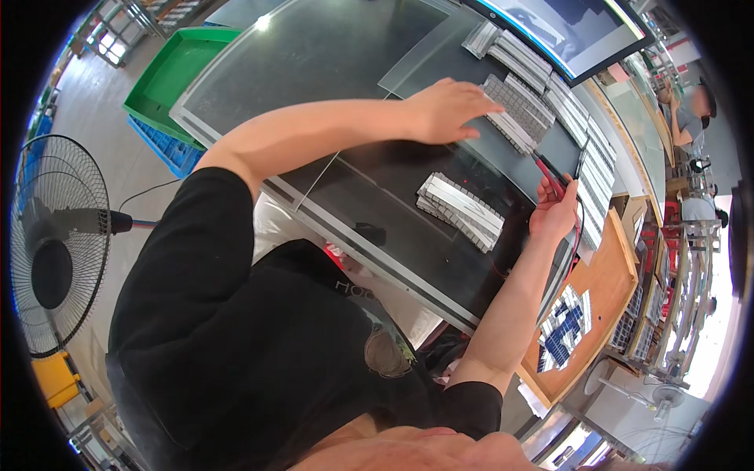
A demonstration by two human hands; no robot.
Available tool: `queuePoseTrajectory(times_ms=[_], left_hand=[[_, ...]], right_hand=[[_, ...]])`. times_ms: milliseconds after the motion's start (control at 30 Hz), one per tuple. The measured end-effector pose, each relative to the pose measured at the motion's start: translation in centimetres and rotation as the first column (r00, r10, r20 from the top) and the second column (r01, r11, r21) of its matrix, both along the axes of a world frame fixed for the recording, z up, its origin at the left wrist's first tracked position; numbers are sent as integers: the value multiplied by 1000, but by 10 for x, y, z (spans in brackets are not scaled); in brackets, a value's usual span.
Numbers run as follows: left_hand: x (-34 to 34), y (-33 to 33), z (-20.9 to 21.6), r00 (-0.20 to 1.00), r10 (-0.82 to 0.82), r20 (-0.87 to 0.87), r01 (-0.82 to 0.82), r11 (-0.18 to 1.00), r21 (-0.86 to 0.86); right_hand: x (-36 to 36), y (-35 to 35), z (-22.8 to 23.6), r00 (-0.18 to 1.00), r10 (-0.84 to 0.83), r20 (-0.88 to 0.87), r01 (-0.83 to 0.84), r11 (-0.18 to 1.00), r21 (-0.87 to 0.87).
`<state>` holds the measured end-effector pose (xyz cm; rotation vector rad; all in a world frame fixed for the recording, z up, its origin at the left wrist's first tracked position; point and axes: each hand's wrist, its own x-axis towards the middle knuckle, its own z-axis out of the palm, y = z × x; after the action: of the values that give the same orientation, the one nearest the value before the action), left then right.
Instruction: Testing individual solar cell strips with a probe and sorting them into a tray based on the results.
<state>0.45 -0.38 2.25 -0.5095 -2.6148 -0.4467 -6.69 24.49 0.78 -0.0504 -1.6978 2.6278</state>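
My left hand (452, 114) reaches across the dark tabletop with its fingers stretched out and the thumb apart. Its fingertips are at the edge of a row of grey, segmented strips (518, 106); whether they touch cannot be made out. In my right hand (554, 208) are pen-like test probes (554, 177), red and black, with tips pointing at the near end of that row. A thin cable trails down from this hand. Between my arms lies a small stack of similar pale strips (460, 210), set slightly askew on the table.
A monitor (577, 35) stands at the far right, with more pale strips (593, 157) below it. A wooden tray (605, 294) holds blue and white strips. To the left are a green crate (169, 74) and a fan (59, 243). Another person (691, 118) is at far right.
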Motion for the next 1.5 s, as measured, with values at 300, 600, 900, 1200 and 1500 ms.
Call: queuePoseTrajectory(times_ms=[300, 600, 900, 1200, 1500], left_hand=[[-57, -16, -19, 991, -55, -124, 17, 958, -286], [-7, -9, -9, 990, -139, 14, 140, 981, -131], [4, -9, -11, 989, -145, 17, 146, 986, -75], [3, -9, -16, 990, -141, -4, 141, 988, -61], [6, -8, -14, 991, -134, 26, 136, 987, -89]], right_hand=[[1, -4, 0, 1000, 21, -6, -21, 1000, 23], [11, -11, 8, 993, 113, -20, -110, 986, 128], [17, -23, 7, 977, 210, -29, -192, 936, 295], [18, -23, 6, 974, 222, -37, -201, 930, 307], [20, -24, 4, 970, 240, -45, -216, 929, 300]])
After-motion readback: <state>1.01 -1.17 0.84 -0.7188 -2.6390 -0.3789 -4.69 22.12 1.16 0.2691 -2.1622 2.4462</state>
